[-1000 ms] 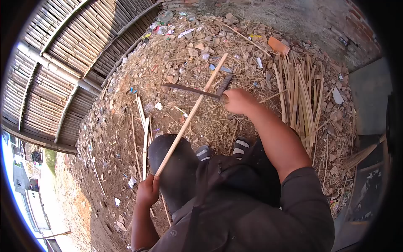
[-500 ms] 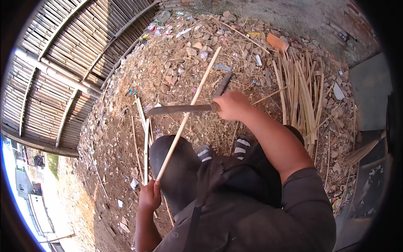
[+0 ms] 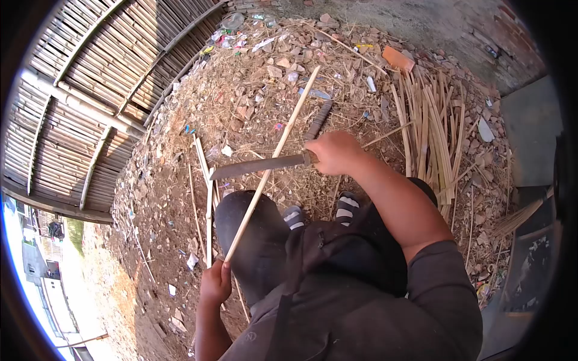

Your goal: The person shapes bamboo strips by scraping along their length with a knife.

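Note:
My left hand point(image 3: 215, 283) is closed around the lower end of a long pale bamboo strip point(image 3: 283, 142), which slants up and away past my left knee. In my right hand point(image 3: 335, 153) is the handle of a machete point(image 3: 253, 166), fingers wrapped round it. Its long dark blade points left and crosses the strip a little above the knee. Just beyond my right fist lies a dark, ridged rod point(image 3: 319, 120) on the ground. Several more split strips point(image 3: 209, 198) lie to the left of my knee.
A large bundle of split bamboo strips point(image 3: 430, 135) lies to the right. Brick rubble and litter point(image 3: 265, 78) cover the ground, with an orange brick piece point(image 3: 398, 60) near the wall point(image 3: 421, 27). A bamboo fence point(image 3: 90, 90) stands at left. My sandalled feet point(image 3: 346, 207) are below.
The machete's blade has tilted, its tip swinging a little nearer to me along the strip. Both hands stay almost where they were, and the strip has barely shifted.

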Demonstrator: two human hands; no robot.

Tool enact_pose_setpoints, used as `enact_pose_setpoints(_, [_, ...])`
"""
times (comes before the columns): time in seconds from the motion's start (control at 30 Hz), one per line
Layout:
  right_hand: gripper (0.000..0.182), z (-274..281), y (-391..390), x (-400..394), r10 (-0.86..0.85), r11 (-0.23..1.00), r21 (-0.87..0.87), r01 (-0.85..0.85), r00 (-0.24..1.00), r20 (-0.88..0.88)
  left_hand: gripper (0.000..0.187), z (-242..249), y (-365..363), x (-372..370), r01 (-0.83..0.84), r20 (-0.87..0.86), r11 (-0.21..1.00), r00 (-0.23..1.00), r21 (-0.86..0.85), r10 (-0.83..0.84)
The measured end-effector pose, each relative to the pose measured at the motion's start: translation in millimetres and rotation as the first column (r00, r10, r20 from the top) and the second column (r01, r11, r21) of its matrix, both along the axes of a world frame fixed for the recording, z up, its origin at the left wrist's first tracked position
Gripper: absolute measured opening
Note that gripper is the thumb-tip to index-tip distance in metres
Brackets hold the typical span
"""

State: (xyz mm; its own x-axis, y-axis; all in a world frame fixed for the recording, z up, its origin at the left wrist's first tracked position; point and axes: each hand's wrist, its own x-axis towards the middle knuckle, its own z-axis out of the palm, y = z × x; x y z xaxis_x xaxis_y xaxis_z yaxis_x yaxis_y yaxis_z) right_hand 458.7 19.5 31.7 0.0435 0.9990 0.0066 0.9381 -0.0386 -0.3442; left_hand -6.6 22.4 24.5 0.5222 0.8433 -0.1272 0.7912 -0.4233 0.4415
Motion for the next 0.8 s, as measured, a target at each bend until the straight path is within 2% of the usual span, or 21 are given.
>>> enact_pose_setpoints(0.1, [0.035, -19.5, 10.1, 9.2, 0.005, 0.997, -0.072, -0.008, 0.999, -0.034, 0.042, 0.3, -1.2, 0.1, -0.016, -0.030, 1.000, 0.999, -0.022, 0.015])
enact_pose_setpoints(0.13, [0.037, -37.4, 14.9, 27.0, -0.086, 0.995, -0.073, 0.070, 0.965, -0.249, 0.043, 0.7, -2.9, -0.8, -0.030, -0.052, 0.999, 0.998, -0.033, 0.028])
enact_pose_setpoints(0.23, [0.037, -52.8, 30.1, 51.3, -0.410, 0.902, -0.025, 0.431, 0.835, -0.367, 0.043, 1.6, 2.6, -1.6, -0.037, -0.071, 0.999, 0.997, -0.025, 0.035])
enact_pose_setpoints(0.27, [0.036, -55.2, 30.5, 57.2, -0.405, 0.913, -0.098, 0.396, 0.853, -0.329, 0.043, 3.3, 4.6, -3.0, -0.034, -0.081, 0.999, 0.996, -0.023, 0.032])
enact_pose_setpoints(0.37, [0.033, -24.4, 17.7, 29.0, -0.195, 0.978, -0.114, 0.175, 0.963, -0.188, 0.043, 12.9, 6.6, 0.7, -0.025, -0.087, 0.998, 0.996, -0.059, 0.020])
enact_pose_setpoints(0.4, [0.030, -12.6, 12.9, 12.0, -0.114, 0.985, -0.139, 0.102, 0.990, -0.085, 0.043, 14.8, 6.4, 1.4, -0.020, -0.084, 0.997, 0.996, -0.070, 0.014])
enact_pose_setpoints(0.5, [0.028, -13.5, 11.1, 2.0, 0.053, 0.992, -0.117, -0.056, 0.998, -0.033, 0.044, 12.5, 8.9, 3.0, -0.030, -0.063, 0.993, 0.998, -0.118, 0.023])
enact_pose_setpoints(0.57, [0.027, -46.5, 21.3, 39.8, -0.196, 0.980, -0.071, 0.184, 0.947, -0.253, 0.045, 2.7, 9.8, -1.8, -0.054, -0.033, 0.987, 0.998, -0.151, 0.050])
enact_pose_setpoints(0.63, [0.025, -60.8, 30.5, 68.1, -0.421, 0.896, -0.060, 0.441, 0.797, -0.433, 0.045, 9.6, 12.0, -0.9, -0.066, -0.058, 0.986, 0.997, -0.151, 0.058])
enact_pose_setpoints(0.73, [0.031, -33.5, 18.0, 55.2, -0.371, 0.929, -0.085, 0.361, 0.895, -0.248, 0.045, 17.2, 14.3, -4.9, -0.077, -0.064, 0.979, 0.996, -0.188, 0.066])
enact_pose_setpoints(0.8, [0.035, -23.1, 16.6, 23.2, -0.219, 0.971, -0.142, 0.194, 0.956, -0.194, 0.046, 15.4, 18.0, -5.0, -0.084, -0.051, 0.964, 0.996, -0.252, 0.074])
